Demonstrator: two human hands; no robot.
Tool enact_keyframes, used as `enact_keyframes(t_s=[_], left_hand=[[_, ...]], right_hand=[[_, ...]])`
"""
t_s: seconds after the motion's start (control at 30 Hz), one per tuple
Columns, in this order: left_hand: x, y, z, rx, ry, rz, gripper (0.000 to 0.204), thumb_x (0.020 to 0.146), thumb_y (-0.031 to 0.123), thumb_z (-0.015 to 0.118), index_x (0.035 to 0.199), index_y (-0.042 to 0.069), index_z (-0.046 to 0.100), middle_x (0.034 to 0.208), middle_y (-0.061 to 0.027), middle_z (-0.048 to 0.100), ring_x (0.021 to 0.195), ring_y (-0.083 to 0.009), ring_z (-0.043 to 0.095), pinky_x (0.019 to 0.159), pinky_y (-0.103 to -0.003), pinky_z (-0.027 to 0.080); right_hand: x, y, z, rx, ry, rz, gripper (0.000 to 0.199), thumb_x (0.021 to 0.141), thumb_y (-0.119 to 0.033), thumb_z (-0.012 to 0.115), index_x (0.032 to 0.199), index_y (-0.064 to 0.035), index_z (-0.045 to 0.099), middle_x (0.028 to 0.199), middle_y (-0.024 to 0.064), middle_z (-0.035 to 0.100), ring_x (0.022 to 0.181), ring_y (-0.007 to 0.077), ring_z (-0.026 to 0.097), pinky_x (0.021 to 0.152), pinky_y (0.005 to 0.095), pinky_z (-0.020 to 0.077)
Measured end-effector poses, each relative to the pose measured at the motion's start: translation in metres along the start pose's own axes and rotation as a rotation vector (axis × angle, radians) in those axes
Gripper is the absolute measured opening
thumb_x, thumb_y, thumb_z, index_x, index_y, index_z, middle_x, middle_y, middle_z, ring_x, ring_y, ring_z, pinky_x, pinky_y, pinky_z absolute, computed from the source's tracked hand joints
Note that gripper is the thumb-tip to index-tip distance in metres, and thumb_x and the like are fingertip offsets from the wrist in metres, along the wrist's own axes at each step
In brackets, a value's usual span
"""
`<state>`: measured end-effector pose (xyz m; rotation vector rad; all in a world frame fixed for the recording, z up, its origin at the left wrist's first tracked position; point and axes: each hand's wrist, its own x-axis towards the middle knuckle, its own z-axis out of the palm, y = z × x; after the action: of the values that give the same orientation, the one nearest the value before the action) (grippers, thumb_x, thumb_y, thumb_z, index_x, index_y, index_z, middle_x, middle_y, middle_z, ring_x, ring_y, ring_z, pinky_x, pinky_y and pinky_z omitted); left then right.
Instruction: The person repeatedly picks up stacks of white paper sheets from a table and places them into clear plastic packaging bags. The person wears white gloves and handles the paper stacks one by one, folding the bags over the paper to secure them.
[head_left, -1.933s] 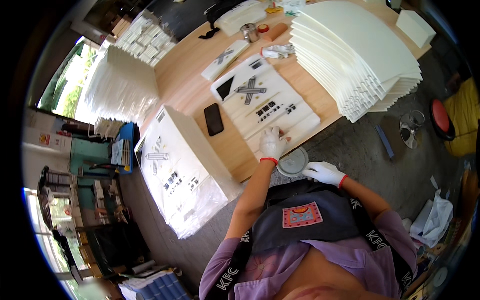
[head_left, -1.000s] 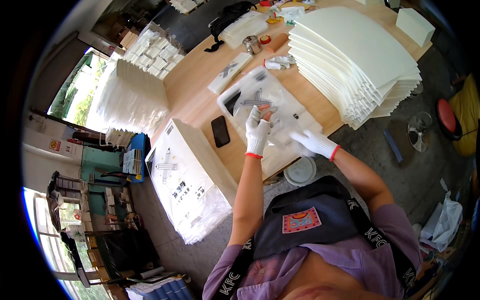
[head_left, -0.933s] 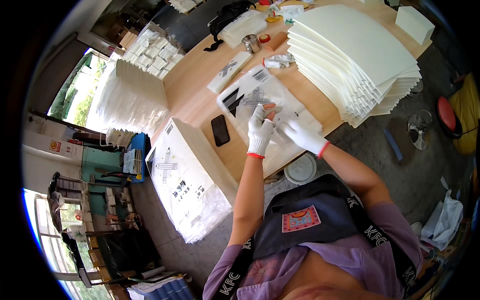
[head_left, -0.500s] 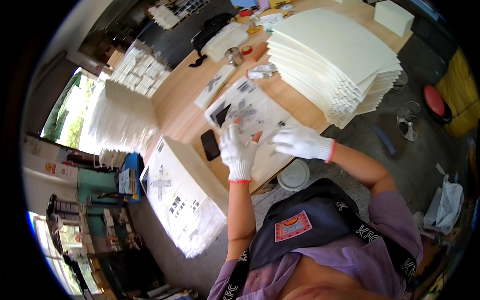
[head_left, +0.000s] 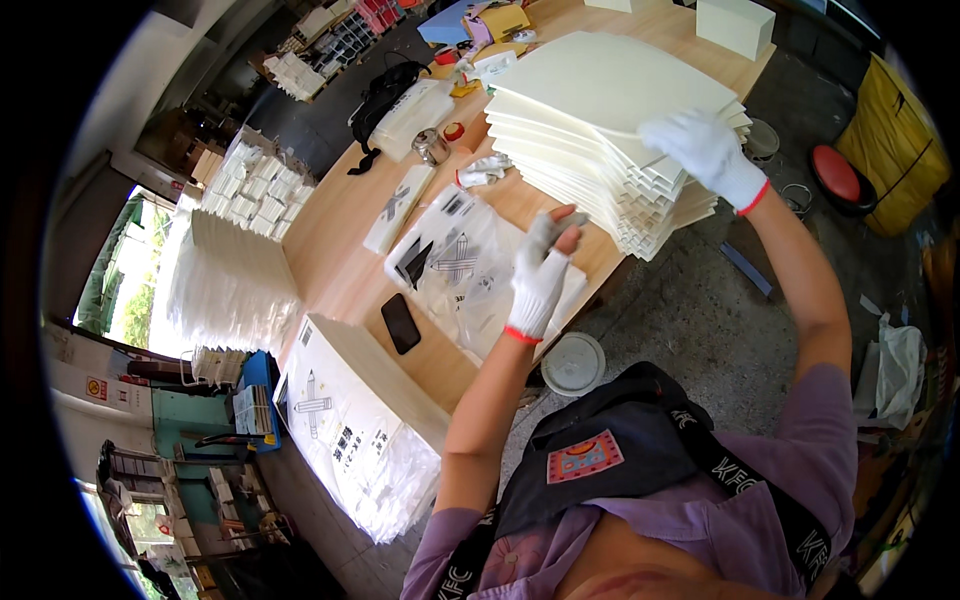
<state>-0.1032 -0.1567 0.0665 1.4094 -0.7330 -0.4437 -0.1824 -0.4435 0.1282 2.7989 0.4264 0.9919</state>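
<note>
My right hand, in a white knit glove with a red cuff, is at the near right corner of a tall stack of cream-white sheets. Its fingers reach out over the top sheets, slightly smeared, with the thumb hidden; I see nothing held. My left hand, gloved alike with bare thumb and finger tips, hovers open above the table's near edge. Beneath and beside it lies a clear printed plastic bag with a pencil design. A black phone rests to the left of the bag.
Wrapped packs stand at the table's near left corner, with another wrapped stack farther back. A metal tin, a spare glove and a narrow printed pack lie on the table. A white bucket stands on the floor.
My right hand has moved from above the bag, right and away, to the sheet stack. My left hand has shifted right toward the bag's near right side. The view has turned slightly.
</note>
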Motion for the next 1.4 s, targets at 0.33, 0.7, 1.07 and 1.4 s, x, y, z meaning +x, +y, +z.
enact_keyframes(t_s=[0.33,0.7,1.07,1.4], left_hand=[[0.01,0.023,-0.006,-0.424,0.109,-0.479,0.027,0.087,0.013,0.048,0.107,-0.002,0.057,0.099,-0.0132,0.062,0.084,-0.0221,0.063,0.073,-0.034,0.053],[-0.077,0.01,0.02,0.791,0.07,-0.089,0.08,0.077,0.022,0.067,0.139,-0.006,0.025,0.136,-0.0322,0.036,0.117,-0.0403,0.049,0.093,-0.039,0.045],[-0.108,0.0,-0.053,1.241,0.742,0.229,0.066,0.068,0.007,0.076,0.127,0.003,0.046,0.118,-0.0179,0.053,0.1,-0.0313,0.059,0.085,-0.039,0.049],[-0.123,0.013,-0.057,0.746,0.127,-0.144,0.031,0.078,0.009,0.066,0.109,0.011,0.06,0.07,-0.0046,0.061,0.059,-0.0165,0.059,0.058,-0.032,0.048]], right_hand=[[0.011,-0.116,-0.075,0.182,0.262,0.065,0.034,0.083,-0.037,0.064,0.104,-0.0116,0.065,0.082,0.0049,0.063,0.076,0.0233,0.061,0.068,0.0366,0.0476],[-0.046,-0.155,-0.005,1.241,-0.037,0.673,0.07,0.087,-0.035,0.064,0.14,0.0029,0.038,0.144,0.021,0.039,0.135,0.0274,0.035,0.113,0.0363,0.022],[-0.088,-0.18,0.005,0.801,-0.208,0.448,0.021,0.086,-0.019,0.061,0.1,-0.0033,0.064,0.099,0.0125,0.064,0.079,0.027,0.064,0.067,0.0351,0.0525],[-0.056,-0.196,0.048,0.576,-0.897,0.185,0.027,0.086,-0.032,0.054,0.09,-0.0081,0.065,0.103,0.0153,0.064,0.073,0.0316,0.066,0.061,0.0384,0.0536]])
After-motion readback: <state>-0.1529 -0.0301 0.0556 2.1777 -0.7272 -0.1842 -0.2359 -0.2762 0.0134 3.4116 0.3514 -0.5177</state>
